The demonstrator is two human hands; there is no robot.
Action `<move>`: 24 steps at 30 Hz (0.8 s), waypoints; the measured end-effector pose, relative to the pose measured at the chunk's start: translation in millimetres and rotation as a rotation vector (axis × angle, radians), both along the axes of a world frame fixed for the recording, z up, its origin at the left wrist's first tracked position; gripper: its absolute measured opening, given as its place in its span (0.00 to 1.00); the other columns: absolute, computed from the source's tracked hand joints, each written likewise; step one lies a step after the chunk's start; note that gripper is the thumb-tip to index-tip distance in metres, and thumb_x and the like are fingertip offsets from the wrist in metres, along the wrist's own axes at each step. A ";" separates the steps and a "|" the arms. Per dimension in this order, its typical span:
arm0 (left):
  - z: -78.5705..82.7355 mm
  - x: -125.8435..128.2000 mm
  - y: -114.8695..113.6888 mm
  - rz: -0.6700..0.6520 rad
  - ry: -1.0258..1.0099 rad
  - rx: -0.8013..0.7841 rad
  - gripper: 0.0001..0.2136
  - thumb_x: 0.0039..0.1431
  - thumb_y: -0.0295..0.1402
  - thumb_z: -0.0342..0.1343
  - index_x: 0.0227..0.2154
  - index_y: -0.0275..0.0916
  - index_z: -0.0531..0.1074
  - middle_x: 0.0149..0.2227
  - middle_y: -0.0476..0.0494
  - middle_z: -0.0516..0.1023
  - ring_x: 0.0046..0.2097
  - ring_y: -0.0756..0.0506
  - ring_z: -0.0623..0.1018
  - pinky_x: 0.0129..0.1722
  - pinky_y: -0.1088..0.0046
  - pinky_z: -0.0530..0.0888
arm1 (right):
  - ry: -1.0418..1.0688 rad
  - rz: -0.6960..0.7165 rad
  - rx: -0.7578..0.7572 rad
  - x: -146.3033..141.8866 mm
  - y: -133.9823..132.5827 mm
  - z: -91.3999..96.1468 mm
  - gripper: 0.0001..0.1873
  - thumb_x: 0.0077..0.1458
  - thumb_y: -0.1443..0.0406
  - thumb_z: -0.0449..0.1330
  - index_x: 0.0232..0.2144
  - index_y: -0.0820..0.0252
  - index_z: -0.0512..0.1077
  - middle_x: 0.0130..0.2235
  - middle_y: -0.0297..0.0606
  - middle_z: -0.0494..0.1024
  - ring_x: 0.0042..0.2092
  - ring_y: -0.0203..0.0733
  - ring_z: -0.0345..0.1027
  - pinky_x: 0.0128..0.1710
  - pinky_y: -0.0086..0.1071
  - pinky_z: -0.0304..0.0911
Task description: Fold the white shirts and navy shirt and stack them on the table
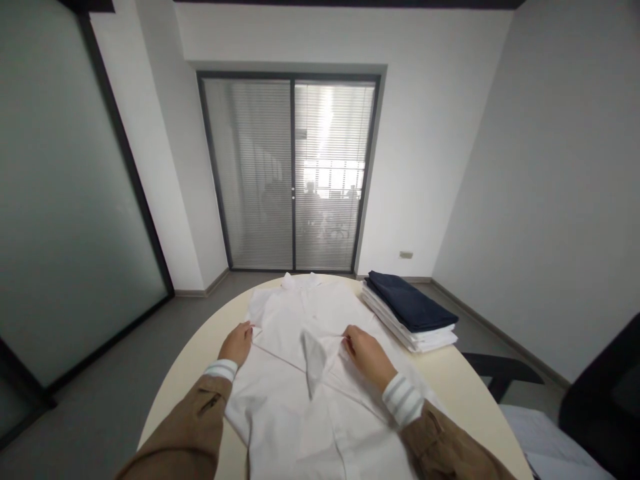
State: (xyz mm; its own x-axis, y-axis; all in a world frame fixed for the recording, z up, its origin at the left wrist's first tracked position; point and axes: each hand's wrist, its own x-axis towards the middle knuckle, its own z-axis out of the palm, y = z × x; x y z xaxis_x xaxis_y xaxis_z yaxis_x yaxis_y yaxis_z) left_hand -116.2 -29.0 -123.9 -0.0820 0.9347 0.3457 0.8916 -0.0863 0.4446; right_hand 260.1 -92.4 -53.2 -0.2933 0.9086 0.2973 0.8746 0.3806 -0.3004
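Note:
A white collared shirt [290, 427] lies spread over the round table, its collar at the far edge and its lower part toward me. My left hand [237, 343] pinches the shirt's fabric near its left side. With closed fingers, my right hand [367, 353] grips another part of the same fabric right of the middle. Between the two hands a loose fold stands up from the cloth, and a crease line runs across toward the right. The fingertips of both hands are partly hidden by the cloth and by the other fingers.
A stack of folded white garments [395, 327] with a folded navy garment [413, 303] on top sits at the table's right edge. The pale round table [187, 373] shows at the left. A black chair [605, 400] stands at the right, with white papers or cloth [550, 443] beside it.

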 end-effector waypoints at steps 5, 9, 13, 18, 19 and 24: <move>17.2 9.9 -7.8 0.004 0.023 0.047 0.19 0.58 0.32 0.48 0.50 0.38 0.75 0.59 0.40 0.72 0.63 0.38 0.67 0.66 0.59 0.59 | -0.126 -0.270 0.000 27.7 4.6 0.9 0.12 0.59 0.71 0.52 0.43 0.62 0.72 0.46 0.48 0.74 0.48 0.49 0.69 0.47 0.36 0.63; 35.0 28.5 -28.5 -0.219 0.030 -0.114 0.24 0.61 0.41 0.48 0.58 0.39 0.69 0.59 0.39 0.72 0.60 0.39 0.71 0.63 0.62 0.63 | -0.105 -0.050 0.079 13.3 -24.4 8.5 0.26 0.56 0.72 0.53 0.57 0.60 0.65 0.59 0.51 0.66 0.60 0.53 0.59 0.59 0.45 0.58; 37.8 45.2 -49.5 -0.347 0.215 -0.428 0.41 0.51 0.55 0.58 0.66 0.41 0.59 0.70 0.35 0.51 0.70 0.28 0.48 0.66 0.48 0.50 | -0.075 0.337 -0.096 -12.8 -70.6 14.3 0.34 0.57 0.52 0.59 0.64 0.50 0.58 0.69 0.45 0.52 0.69 0.58 0.41 0.66 0.61 0.35; 31.7 45.5 -44.6 -0.373 0.313 -0.494 0.44 0.54 0.62 0.51 0.69 0.47 0.50 0.72 0.37 0.40 0.71 0.28 0.37 0.66 0.44 0.44 | -0.079 0.699 -0.373 -32.0 -104.7 11.6 0.39 0.55 0.42 0.57 0.65 0.46 0.57 0.70 0.45 0.50 0.70 0.64 0.35 0.64 0.67 0.31; 31.4 44.7 -40.7 -0.376 0.317 -0.478 0.43 0.54 0.62 0.50 0.69 0.48 0.50 0.72 0.37 0.40 0.71 0.28 0.38 0.65 0.44 0.45 | -0.084 0.750 -0.398 -33.7 -104.6 10.5 0.40 0.55 0.42 0.57 0.66 0.46 0.56 0.71 0.46 0.48 0.70 0.65 0.35 0.64 0.68 0.31; 41.3 55.3 -30.3 -0.241 0.361 -0.262 0.34 0.57 0.57 0.53 0.64 0.47 0.63 0.69 0.33 0.51 0.69 0.27 0.50 0.63 0.48 0.53 | -0.116 0.769 -0.414 -37.0 -82.7 10.6 0.41 0.56 0.43 0.58 0.67 0.44 0.54 0.72 0.46 0.42 0.70 0.68 0.30 0.62 0.71 0.28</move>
State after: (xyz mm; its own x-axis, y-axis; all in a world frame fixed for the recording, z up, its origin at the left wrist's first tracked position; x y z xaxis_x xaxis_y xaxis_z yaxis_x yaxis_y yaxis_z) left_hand -60.9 -59.3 -82.6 0.2279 0.9716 0.0641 0.9610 -0.2351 0.1458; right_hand 223.1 -175.1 -42.7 -0.8761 0.4750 -0.0823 0.4544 0.7568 -0.4699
